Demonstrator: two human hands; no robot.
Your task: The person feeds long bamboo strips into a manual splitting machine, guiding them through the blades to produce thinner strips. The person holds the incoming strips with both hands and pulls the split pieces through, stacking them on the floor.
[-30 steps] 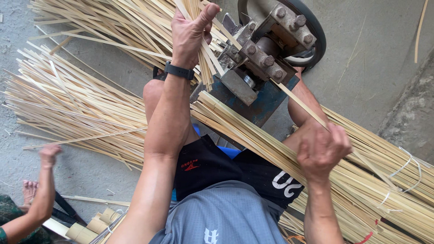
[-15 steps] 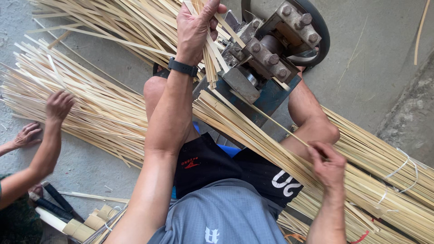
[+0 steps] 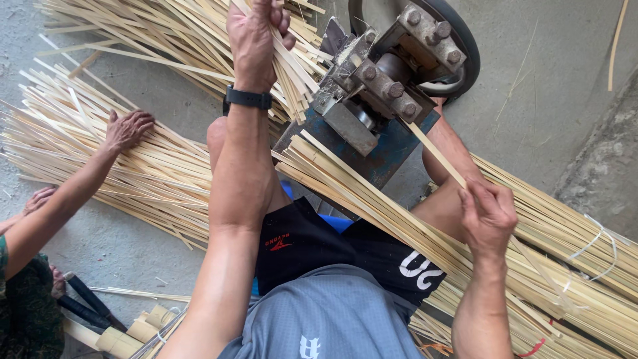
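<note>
The left hand [image 3: 256, 36] was closed around a bunch of strips [image 3: 292, 73] beside the machine [image 3: 382, 86]. The right hand [image 3: 488, 216] pinched one strip [image 3: 435, 153] leading into it.

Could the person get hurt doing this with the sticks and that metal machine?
Maybe. The right hand feeds a thin bamboo strip toward the roller machine, so bare fingers might slide close to the rollers. The left hand grips split strips with sharp-looking edges, which could give splinters. Another person's hand rests on the nearby pile.
</note>
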